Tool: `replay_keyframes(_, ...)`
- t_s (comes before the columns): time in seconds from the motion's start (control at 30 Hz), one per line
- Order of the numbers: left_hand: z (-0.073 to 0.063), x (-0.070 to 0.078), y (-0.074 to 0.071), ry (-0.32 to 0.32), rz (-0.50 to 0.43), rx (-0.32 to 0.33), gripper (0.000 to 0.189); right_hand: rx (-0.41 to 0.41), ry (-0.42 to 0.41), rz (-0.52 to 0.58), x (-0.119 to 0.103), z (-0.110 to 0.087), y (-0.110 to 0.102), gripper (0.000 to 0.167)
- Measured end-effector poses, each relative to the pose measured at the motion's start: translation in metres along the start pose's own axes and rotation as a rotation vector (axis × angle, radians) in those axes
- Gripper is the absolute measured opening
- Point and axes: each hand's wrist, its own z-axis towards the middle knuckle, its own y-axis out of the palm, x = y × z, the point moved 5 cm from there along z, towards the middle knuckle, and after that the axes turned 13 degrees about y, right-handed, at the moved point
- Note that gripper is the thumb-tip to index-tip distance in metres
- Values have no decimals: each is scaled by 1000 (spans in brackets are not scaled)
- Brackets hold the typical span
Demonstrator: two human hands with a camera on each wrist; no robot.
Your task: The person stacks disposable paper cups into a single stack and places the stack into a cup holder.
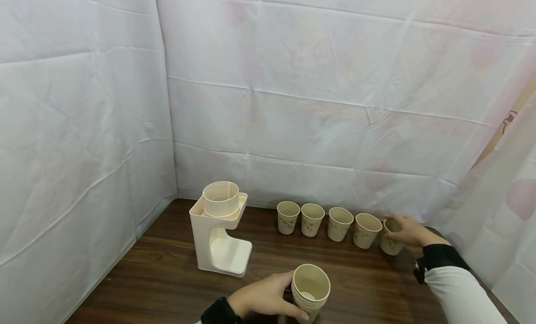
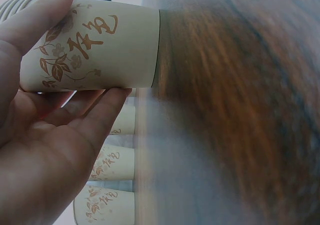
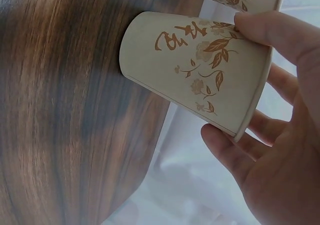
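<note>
My left hand grips a stack of nested paper cups near the table's front, thumb on one side and fingers on the other. In the left wrist view the outer cup shows brown leaf print and lettering, its base right at the tabletop. Over at the right end of a row, my right hand holds a single paper cup by its upper part. That cup stands upright, with thumb and fingertips around its rim in the right wrist view.
Several matching paper cups stand in a row along the back of the dark wooden table. To the left is a cream C-shaped stand with a round ring on top. White cloth hangs behind and at both sides.
</note>
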Motion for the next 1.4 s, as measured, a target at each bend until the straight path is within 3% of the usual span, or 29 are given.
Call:
replay_keyframes(0.6,-1,1,0,-9,8,5,68,42,-54,-26,-11,-13,-11,61)
replay_keyframes(1.0,0,0,0,-1,32,1,67,-6,7,-7,-22,-31,-26,65)
replay_keyframes(1.4,-1,2,0,-5,20,10,67,129,-145,-18,-55,-50,-35,61)
